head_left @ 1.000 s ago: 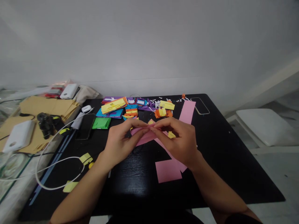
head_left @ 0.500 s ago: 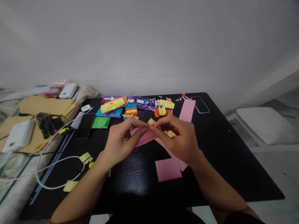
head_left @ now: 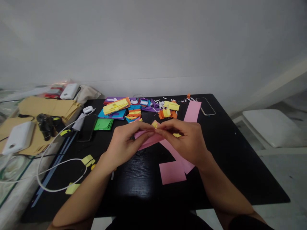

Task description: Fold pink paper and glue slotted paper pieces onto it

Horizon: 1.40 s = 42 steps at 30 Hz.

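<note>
While both bare hands meet over the middle of a black wood-grained table (head_left: 134,183), a folded piece of pink paper (head_left: 149,140) is held between them, raised toward the far side. The left hand (head_left: 128,139) pinches its top edge between thumb and forefinger; the right hand (head_left: 183,139) pinches it just beside, fingertips nearly meeting. How the remaining fingers sit against the paper is hidden.

On the table's surface, near and to the right of the paper, lie a flat pink paper rectangle (head_left: 172,172) and a long pink paper strip (head_left: 178,156), partly beneath the right hand. Along the far edge are a stack of folded yellow paper (head_left: 116,106), a stack of green paper (head_left: 104,124) to its near left and, farther right, a pale-rimmed dark phone (head_left: 205,106). A looped white cable (head_left: 39,166) crosses the left side, next to brown paper envelopes (head_left: 51,108) beyond the table.

A plain grey wall (head_left: 153,41) rises behind, and a white seat (head_left: 270,126) stands to the right.
</note>
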Motion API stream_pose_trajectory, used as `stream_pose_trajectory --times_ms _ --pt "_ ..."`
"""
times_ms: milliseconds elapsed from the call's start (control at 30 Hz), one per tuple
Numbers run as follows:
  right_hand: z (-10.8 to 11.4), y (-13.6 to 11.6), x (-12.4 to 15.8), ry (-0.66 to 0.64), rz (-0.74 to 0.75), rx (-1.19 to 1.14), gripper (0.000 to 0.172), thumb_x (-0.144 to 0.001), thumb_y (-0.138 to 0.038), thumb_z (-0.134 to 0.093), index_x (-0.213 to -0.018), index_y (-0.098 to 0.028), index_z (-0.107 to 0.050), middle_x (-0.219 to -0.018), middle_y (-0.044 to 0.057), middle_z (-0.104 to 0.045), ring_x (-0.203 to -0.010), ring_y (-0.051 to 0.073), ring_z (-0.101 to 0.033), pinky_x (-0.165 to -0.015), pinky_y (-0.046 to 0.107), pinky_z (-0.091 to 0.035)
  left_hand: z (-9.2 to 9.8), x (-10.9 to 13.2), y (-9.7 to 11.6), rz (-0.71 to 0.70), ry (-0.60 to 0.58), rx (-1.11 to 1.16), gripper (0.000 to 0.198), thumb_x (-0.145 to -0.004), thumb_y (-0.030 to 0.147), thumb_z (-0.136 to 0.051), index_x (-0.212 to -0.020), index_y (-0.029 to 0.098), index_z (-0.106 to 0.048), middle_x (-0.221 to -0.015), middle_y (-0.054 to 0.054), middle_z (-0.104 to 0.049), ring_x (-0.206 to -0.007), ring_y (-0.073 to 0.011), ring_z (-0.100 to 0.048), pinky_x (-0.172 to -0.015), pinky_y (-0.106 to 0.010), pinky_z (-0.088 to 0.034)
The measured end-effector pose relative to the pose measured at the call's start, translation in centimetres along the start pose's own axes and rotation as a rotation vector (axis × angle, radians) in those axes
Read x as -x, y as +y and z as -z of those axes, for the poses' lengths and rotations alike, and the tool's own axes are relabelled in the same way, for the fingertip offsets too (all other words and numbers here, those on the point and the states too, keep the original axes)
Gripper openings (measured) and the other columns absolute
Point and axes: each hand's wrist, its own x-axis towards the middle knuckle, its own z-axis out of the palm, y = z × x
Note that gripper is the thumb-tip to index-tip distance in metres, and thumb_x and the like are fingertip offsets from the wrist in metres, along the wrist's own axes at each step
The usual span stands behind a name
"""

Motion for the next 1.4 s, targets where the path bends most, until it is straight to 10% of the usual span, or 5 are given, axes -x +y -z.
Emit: stream_pose_trajectory --times_ms 1400 --pt "0.1 0.1 -0.2 -0.147 -0.013 0.053 0.004 -0.095 -0.021 -0.083 -0.094 -0.024 -0.083 -0.086 -0.002 -0.085 -0.074 0.016 -0.079 -0.072 0.026 -0.061 0.4 0.0 -0.4 0.178 -0.210 0.104 0.022 -0.097 0.023 -0.074 -0.118 0.021 -0.069 -0.096 -0.002 -0.082 -0.082 -0.0139 -0.079 -0.068 -0.021 -0.058"
